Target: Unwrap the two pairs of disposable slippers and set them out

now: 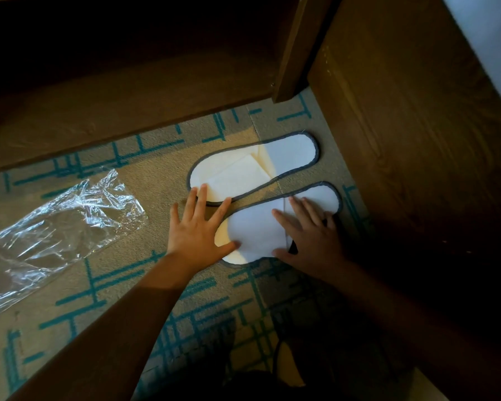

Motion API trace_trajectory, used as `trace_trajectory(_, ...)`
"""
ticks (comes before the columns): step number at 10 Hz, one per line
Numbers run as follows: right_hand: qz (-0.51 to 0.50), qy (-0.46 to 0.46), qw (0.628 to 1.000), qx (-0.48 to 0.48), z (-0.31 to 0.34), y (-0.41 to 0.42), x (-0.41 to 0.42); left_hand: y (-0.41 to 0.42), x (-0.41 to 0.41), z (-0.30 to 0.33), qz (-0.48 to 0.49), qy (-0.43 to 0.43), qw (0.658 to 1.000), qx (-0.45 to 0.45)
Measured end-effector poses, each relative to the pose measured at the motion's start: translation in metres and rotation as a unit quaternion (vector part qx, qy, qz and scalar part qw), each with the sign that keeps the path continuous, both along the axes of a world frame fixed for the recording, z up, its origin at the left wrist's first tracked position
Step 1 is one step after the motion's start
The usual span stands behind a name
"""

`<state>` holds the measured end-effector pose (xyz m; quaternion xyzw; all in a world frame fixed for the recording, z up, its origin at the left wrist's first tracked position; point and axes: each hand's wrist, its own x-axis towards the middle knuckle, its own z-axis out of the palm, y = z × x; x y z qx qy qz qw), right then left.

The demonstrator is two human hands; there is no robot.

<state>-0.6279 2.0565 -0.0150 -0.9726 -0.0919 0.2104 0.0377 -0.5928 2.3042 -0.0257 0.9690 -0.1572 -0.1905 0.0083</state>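
On the near slipper (261, 227), both hands (198, 230) (310, 230) press flat, fingers spread.

The slippers (289, 153) are matt white cloth edged with grey binding; the wrapper (55, 224) is glossy, crinkled clear plastic; the carpet (156, 285) is rough woven pile; the furniture panel (402, 140) is smooth, dark-grained wood

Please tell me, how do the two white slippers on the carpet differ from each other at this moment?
The far slipper lies closer to the wooden furniture; the near slipper lies closer to the person. The far slipper is touched only by fingertips of the left hand, while the near slipper has both the left hand and the right hand on it. The far slipper is mostly lit warm; the near slipper is mostly in shadow. Both are white, flat, with grey edging, lying side by side.
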Motion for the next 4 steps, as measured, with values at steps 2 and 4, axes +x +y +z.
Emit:
trace_trajectory(2, -0.027, 0.046, 0.998, 0.014, 0.008, 0.007, 0.007, -0.001, 0.003, 0.009, -0.001, 0.01, 1.0, -0.001)
trace_trajectory(4, -0.047, 0.061, 0.997, -0.014, 0.033, 0.02, 0.027, 0.0, 0.008, 0.046, -0.016, 0.047, 0.999, -0.001)
